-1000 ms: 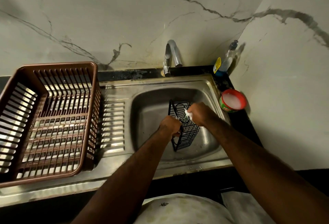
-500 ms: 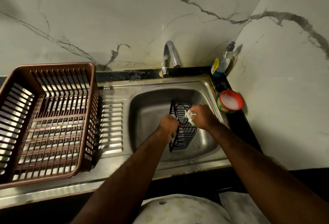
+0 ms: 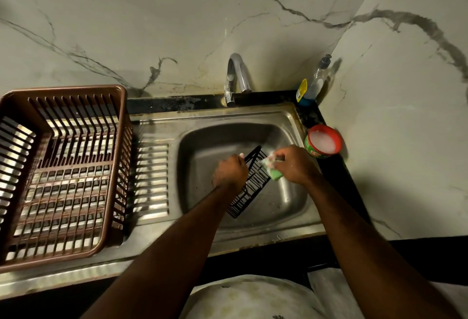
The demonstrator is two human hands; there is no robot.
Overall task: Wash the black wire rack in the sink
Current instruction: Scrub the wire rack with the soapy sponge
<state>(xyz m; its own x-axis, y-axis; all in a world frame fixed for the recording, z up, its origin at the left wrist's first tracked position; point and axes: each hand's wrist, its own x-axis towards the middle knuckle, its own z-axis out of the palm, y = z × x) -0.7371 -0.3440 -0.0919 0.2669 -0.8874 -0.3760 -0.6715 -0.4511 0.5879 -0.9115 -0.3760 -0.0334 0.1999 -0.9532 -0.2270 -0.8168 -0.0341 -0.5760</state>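
Head view: my left hand (image 3: 230, 170) grips the rack (image 3: 249, 187) in the sink (image 3: 286, 199). My right hand (image 3: 295, 164) pinches a sponge (image 3: 274, 173) against it.

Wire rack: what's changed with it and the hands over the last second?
The left hand has turned the black wire rack in its grip, so it now leans with its lower end further left. The right hand has drawn the green sponge to the rack's upper right edge, and more of the sponge shows. Unchanged: both grips, the sink, the brown basket and the soap tub.
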